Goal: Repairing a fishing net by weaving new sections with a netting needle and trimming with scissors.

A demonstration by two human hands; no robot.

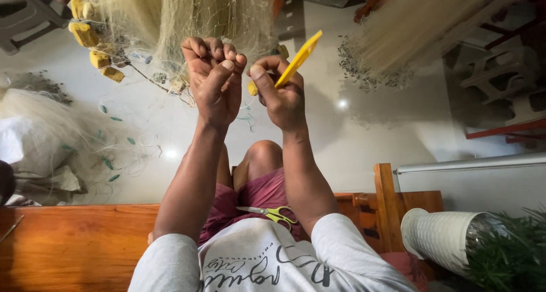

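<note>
— While we sit on the wooden bench point(74, 243), what do our hands hold?

— Our left hand point(213, 79) is closed in a fist on strands of the pale fishing net point(170, 13), which hangs just above and beyond both hands. Our right hand point(281, 93), just beside it, pinches a flat yellow netting needle point(298, 59) angled up to the right.

— And around us?

— Yellow-handled scissors point(273, 213) lie on our lap; yellow floats point(91, 39) hang at the net's left edge.
</note>
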